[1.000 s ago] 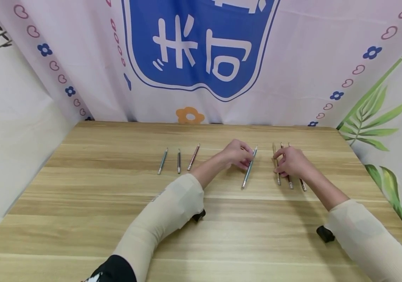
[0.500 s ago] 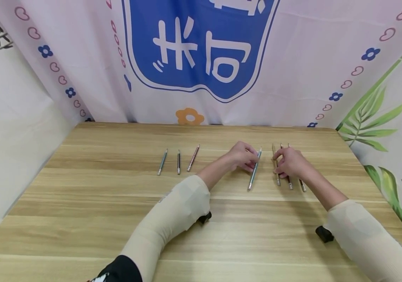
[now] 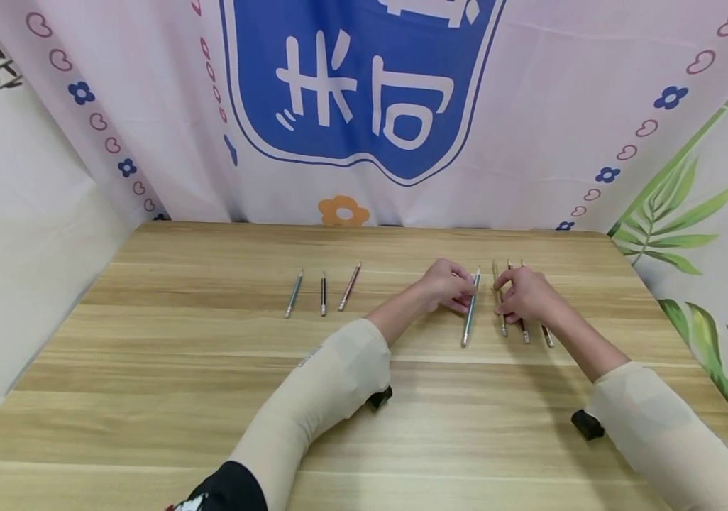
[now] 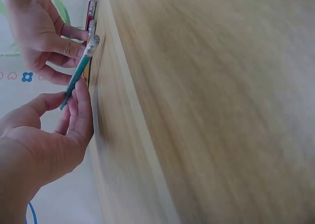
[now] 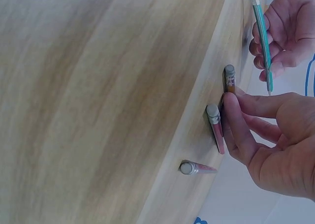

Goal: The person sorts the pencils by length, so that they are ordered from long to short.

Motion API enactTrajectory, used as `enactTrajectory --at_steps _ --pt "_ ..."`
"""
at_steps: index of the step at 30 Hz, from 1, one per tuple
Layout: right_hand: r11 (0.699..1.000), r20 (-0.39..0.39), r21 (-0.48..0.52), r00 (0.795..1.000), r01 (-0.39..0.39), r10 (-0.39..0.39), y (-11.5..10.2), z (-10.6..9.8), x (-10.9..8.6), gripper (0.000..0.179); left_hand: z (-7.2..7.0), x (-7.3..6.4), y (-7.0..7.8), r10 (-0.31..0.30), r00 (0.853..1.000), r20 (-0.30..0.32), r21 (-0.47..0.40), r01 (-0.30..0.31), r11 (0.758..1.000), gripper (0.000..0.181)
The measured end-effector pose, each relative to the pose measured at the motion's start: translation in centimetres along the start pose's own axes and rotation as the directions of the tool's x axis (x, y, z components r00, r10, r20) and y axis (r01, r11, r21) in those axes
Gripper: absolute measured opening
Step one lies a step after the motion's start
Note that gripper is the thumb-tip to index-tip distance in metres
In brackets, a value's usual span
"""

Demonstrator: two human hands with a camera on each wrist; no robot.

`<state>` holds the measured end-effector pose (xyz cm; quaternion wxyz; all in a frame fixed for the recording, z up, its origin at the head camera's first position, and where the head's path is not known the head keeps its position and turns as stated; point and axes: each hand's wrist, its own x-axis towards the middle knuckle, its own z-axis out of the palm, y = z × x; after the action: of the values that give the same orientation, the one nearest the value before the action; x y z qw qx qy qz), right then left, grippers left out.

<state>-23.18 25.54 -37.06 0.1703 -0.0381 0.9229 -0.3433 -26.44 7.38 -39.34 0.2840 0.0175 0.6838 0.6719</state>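
Snugly, the left hand (image 3: 448, 285) pinched a blue-green pencil (image 3: 470, 317) between its thumb and fingers. The pencil was thin and straight, with a shiny band and a pale rubber end. It was near the middle of the table (image 3: 211, 397), its pointed tip aimed just past twelve o'clock.

Near it, at three o'clock, the right hand (image 3: 528, 294) pinched a yellow pencil (image 3: 502, 323). A narrow gap sat between these two pencils. Further toward three o'clock lay a dark red pencil (image 5: 217, 133) and a pinkish-red pencil (image 5: 201, 169), partly hidden by the right hand from above.

Well apart, at nine o'clock, lay another blue-green pencil (image 3: 295, 293), a black pencil (image 3: 323, 292) and a pink pencil (image 3: 350, 286), not touching each other.

The table was flat wood with long brown streaks, stretching wide toward six o'clock. At twelve o'clock, just behind its straight back edge, hung a wrinkly cloth (image 3: 543, 128).
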Motion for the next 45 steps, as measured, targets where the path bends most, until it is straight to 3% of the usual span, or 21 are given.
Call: enactTrajectory --at_steps 13,23,36,42,45 --pt "1.0 0.0 0.0 1.0 -0.002 0.002 0.1 0.0 0.0 0.047 1.4 0.3 -0.3 0.046 0.996 -0.079 0.021 -0.045 0.999 0.017" --pt "1.0 0.006 -0.019 1.0 0.004 -0.004 -0.2 -0.1 -0.2 0.043 2.5 0.8 -0.2 0.075 0.972 -0.224 0.124 -0.048 0.991 0.008" --pt "1.0 0.005 -0.029 1.0 0.005 -0.005 -0.3 -0.2 -0.3 0.044 3.4 1.5 -0.1 0.075 0.949 -0.308 0.216 -0.007 0.976 0.008" --pt "0.999 0.005 -0.031 1.0 0.012 -0.011 -0.3 -0.2 -0.2 0.044 3.5 1.8 -0.3 0.112 0.938 -0.329 0.28 -0.016 0.96 0.02" --pt "1.0 0.009 -0.025 1.0 0.008 -0.007 -0.2 -0.1 -0.3 0.044 3.6 2.0 -0.5 0.121 0.932 -0.341 0.358 0.009 0.934 0.03"
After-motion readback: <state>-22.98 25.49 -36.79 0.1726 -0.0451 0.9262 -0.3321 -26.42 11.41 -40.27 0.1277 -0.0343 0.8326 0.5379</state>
